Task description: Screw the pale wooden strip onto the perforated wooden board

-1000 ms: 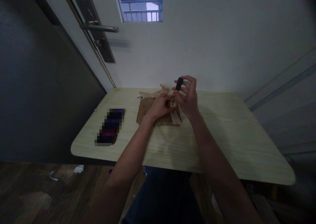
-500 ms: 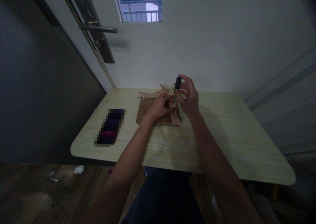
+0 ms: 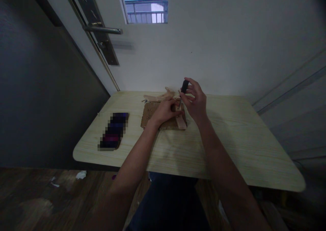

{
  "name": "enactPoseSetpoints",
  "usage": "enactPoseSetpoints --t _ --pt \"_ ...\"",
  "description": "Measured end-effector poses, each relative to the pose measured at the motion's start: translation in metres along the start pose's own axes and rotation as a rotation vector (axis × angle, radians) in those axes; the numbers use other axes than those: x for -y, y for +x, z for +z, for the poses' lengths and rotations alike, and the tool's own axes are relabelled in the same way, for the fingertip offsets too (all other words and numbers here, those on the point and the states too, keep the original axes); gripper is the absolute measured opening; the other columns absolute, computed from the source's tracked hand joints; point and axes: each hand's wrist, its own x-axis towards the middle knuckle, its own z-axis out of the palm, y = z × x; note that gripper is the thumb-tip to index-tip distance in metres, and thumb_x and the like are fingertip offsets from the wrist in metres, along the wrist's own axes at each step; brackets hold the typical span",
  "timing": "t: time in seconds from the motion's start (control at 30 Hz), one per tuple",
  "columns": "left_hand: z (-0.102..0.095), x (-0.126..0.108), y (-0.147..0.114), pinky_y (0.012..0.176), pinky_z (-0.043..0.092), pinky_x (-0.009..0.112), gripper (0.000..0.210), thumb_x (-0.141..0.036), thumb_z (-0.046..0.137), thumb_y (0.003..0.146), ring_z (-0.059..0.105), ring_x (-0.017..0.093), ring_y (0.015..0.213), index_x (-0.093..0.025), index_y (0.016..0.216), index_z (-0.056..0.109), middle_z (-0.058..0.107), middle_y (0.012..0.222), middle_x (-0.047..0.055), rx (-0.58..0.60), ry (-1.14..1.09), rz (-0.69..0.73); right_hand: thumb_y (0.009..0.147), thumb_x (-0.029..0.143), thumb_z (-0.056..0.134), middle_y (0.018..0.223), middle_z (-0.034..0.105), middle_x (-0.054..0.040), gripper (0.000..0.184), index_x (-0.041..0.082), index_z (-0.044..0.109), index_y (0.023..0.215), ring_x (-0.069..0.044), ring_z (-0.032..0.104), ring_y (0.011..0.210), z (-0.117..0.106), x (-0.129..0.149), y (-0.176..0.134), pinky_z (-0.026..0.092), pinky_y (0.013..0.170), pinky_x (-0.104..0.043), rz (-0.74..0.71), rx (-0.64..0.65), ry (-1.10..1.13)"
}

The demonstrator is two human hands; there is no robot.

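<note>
A screwdriver (image 3: 185, 86) is gripped above the cardboard (image 3: 147, 114) by the curled right hand (image 3: 196, 103); on the cardboard's right side, a strip (image 3: 181, 123) is held by the loosely closed left hand (image 3: 165, 111)

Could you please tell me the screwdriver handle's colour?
The handle is black, as the head view shows.

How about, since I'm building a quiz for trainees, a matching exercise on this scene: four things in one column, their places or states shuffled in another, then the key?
1. Left hand
2. Right hand
3. Dark pixelated object
4. Metal handle

A. Fixed on the white door
B. Grips the black-handled tool
C. Lies on the table, left of the cardboard
D. Touches the pale strip

Pairs: 1-D, 2-B, 3-C, 4-A
</note>
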Motion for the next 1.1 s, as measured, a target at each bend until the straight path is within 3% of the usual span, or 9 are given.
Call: enactPoseSetpoints --t 0.1,0.3,0.47,0.63,0.93,1.1 --pt "0.0 0.001 0.0 0.083 0.049 0.035 0.027 -0.031 0.08 0.073 0.059 0.021 0.089 -0.013 0.089 0.067 0.062 0.098 0.008 -0.008 -0.014 0.001 0.084 0.054 0.061 0.109 0.068 -0.0042 0.055 0.035 0.043 0.133 -0.017 0.069 0.088 0.0 0.001 -0.001 0.063 0.066 -0.028 -0.004 0.021 0.048" --pt "-0.002 -0.002 0.0 0.083 0.049 0.035 0.026 -0.03 0.08 0.073 0.059 0.02 0.088 -0.013 0.09 0.068 0.062 0.098 0.008 0.004 -0.007 -0.022 0.086 0.05 0.059 0.108 0.067 -0.0031 0.045 0.035 0.045 0.125 -0.017 0.071 0.088 0.001 0.005 -0.003 0.062 0.067 -0.028 -0.004 0.023 0.122" --pt "-0.001 -0.003 0.0 0.078 0.049 0.034 0.027 -0.032 0.079 0.074 0.059 0.02 0.084 -0.013 0.088 0.067 0.062 0.094 0.008 0.012 0.003 -0.022 0.081 0.055 0.063 0.106 0.064 -0.0025 0.054 0.035 0.042 0.126 -0.016 0.068 0.087 0.003 0.003 -0.003 0.062 0.065 -0.027 0.012 -0.011 0.076" --pt "-0.001 -0.003 0.0 0.08 0.049 0.034 0.025 -0.03 0.08 0.073 0.059 0.02 0.088 -0.013 0.088 0.067 0.062 0.099 0.008 0.005 -0.003 -0.015 0.081 0.054 0.063 0.121 0.058 -0.0046 0.049 0.033 0.048 0.122 -0.018 0.063 0.103 0.003 0.0 0.0 0.063 0.077 -0.032 -0.031 -0.048 0.063" --pt "-0.002 -0.005 0.0 0.084 0.049 0.034 0.026 -0.03 0.079 0.074 0.06 0.02 0.09 -0.013 0.091 0.068 0.062 0.099 0.008 0.014 -0.004 -0.028 0.083 0.047 0.061 0.134 0.053 -0.0058 0.05 0.032 0.048 0.129 -0.02 0.061 0.111 0.002 -0.003 0.0 0.064 0.074 -0.033 -0.023 -0.006 0.073" --pt "-0.001 -0.004 0.0 0.082 0.049 0.034 0.026 -0.029 0.079 0.074 0.059 0.02 0.089 -0.013 0.091 0.068 0.062 0.099 0.008 0.012 -0.002 -0.024 0.086 0.047 0.058 0.127 0.056 -0.0054 0.051 0.035 0.043 0.134 -0.018 0.067 0.097 0.002 -0.006 -0.001 0.063 0.075 -0.033 -0.05 0.017 0.06"
